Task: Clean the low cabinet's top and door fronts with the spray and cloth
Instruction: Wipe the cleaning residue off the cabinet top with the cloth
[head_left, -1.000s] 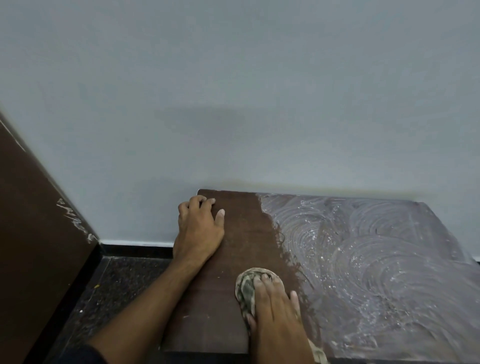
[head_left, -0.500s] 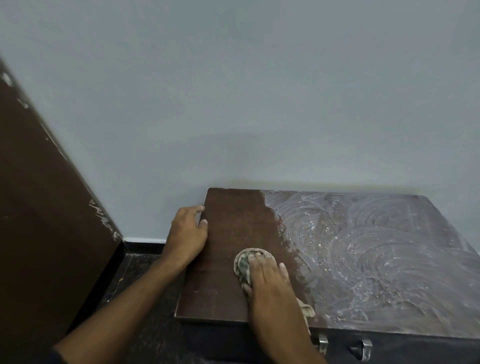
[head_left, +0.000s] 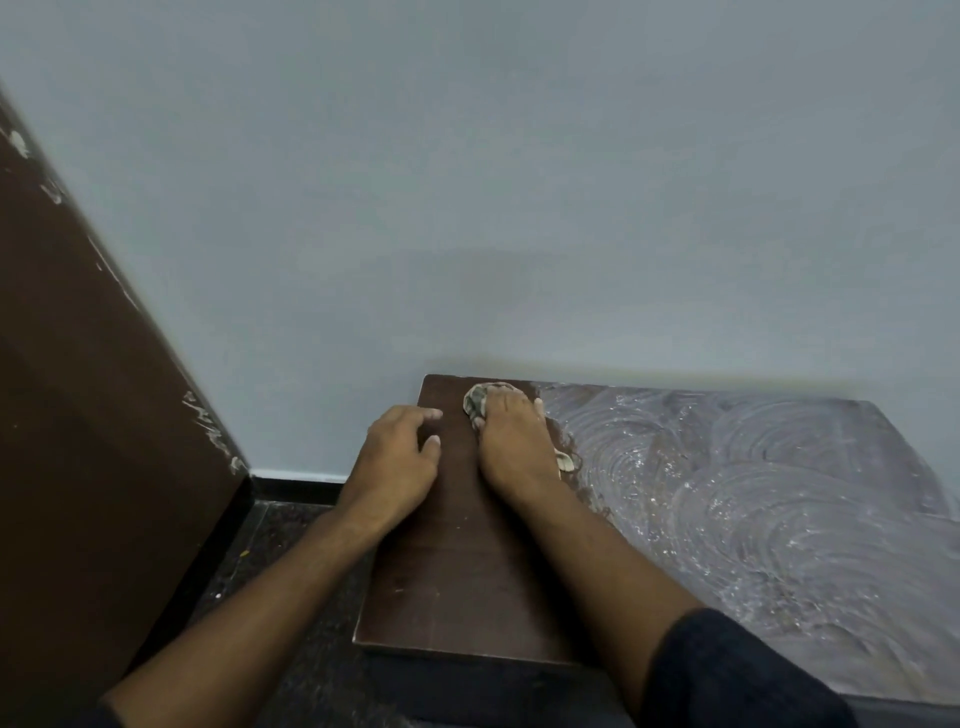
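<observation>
The low brown cabinet's top (head_left: 457, 571) fills the lower right of the head view. Its left strip is wiped dark; the rest is covered in swirled white foam (head_left: 753, 493). My right hand (head_left: 511, 441) presses a patterned cloth (head_left: 475, 402) flat against the top near the back left corner, fingers straight over it; a bit of cloth shows beside the wrist. My left hand (head_left: 402, 457) rests on the cabinet's left edge with fingers loosely bent, holding nothing. No spray bottle is in view. The door fronts are hidden.
A pale grey wall (head_left: 519, 208) stands right behind the cabinet. A dark brown panel (head_left: 78, 415) with chipped edges leans along the left. Dark speckled floor (head_left: 270, 561) lies between the panel and the cabinet.
My right hand has slid the cloth from the front of the wiped strip to the back near the wall. My left hand has shifted slightly on the left edge. The camera has tilted.
</observation>
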